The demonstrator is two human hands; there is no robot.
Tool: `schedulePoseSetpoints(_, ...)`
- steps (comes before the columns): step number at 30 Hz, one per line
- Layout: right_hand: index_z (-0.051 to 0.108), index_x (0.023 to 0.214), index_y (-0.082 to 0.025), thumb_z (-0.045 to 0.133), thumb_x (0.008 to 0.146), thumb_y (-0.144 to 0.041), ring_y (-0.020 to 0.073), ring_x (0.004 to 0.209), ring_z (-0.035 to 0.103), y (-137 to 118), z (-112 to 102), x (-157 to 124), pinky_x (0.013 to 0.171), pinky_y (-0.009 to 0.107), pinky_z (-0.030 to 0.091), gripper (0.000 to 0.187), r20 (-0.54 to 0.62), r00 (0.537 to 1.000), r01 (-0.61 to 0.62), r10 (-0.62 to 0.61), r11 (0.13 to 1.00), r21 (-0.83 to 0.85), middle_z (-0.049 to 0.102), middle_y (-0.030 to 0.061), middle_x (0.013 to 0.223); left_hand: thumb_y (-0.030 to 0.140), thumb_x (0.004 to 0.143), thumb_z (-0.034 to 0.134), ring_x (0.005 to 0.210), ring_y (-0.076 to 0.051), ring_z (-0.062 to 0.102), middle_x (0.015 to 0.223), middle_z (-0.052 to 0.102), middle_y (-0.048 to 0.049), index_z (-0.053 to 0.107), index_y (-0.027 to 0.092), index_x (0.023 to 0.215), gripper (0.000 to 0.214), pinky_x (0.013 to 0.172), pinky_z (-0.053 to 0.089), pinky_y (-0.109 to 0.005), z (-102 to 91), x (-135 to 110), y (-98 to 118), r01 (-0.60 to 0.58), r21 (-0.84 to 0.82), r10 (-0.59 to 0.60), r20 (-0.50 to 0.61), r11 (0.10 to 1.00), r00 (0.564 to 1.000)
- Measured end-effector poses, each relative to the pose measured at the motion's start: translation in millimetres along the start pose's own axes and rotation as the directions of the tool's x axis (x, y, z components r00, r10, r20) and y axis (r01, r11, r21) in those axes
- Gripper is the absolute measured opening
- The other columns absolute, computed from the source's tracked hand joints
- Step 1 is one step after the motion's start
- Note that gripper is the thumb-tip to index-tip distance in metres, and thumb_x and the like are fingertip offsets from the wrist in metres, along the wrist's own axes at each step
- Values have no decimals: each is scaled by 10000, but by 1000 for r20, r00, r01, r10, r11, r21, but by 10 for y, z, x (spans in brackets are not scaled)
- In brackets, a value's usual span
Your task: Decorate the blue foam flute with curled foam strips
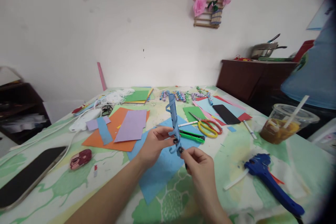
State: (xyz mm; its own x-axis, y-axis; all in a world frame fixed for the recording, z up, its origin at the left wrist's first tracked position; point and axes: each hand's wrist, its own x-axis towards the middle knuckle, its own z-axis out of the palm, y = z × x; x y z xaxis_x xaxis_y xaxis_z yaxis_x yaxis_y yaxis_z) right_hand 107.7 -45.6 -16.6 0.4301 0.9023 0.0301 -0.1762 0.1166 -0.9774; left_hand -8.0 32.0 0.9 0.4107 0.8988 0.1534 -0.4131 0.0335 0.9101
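A rolled blue paper tube (173, 113) with curled strips along its side stands nearly upright between my hands. My left hand (156, 144) is closed, pinching the tube's lower half between thumb and fingers. My right hand (198, 162) pinches the bottom end of the same tube, just below the left. Under both hands lies a sheet of blue paper (160, 175). Right behind the tube are a green box cutter (191, 135) and scissors (208, 127) with yellow and red handles.
On the right lie a blue glue gun (273, 182), a plastic cup with a drink (278, 129) and a black phone (226, 113). To the left are orange paper (91, 139), purple paper (131, 126), another phone (31, 175) and white cables (70, 140). Several curled paper pieces (181, 95) line the back.
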Motion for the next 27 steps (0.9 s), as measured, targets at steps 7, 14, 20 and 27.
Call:
schedulePoseSetpoints(7,620,805,-160,715,659,-340,93,510,494,26,-93,162,477,208,379,251,115,982,-174,149,952,252,585,-11,640,170,621,781,694,-154,630,749,704,-40,728,154,796,184,663,459,-262,-17,13,1,0,-107,11,105,994,994)
schedulePoseSetpoints(14,612,887,-142,737,686,-282,139,625,638,36,-9,139,618,240,485,275,466,852,-448,237,791,417,690,57,719,186,585,801,633,-130,605,709,695,-43,720,130,740,183,603,454,-238,-25,2,24,59,-124,-55,32,991,998)
schedulePoseSetpoints(20,640,860,-114,743,694,-250,146,634,671,87,-26,186,625,241,529,238,513,800,-542,311,741,395,712,86,763,190,571,805,646,-127,604,697,686,-40,715,119,743,207,615,456,-228,-17,5,18,71,-69,-70,17,995,997)
schedulePoseSetpoints(27,698,768,-104,786,603,-146,95,576,635,120,-33,234,557,159,533,192,617,726,-606,303,705,368,689,44,680,221,578,801,633,-134,620,717,695,-55,707,117,750,222,605,482,-232,-9,-23,6,150,-99,-140,99,984,985)
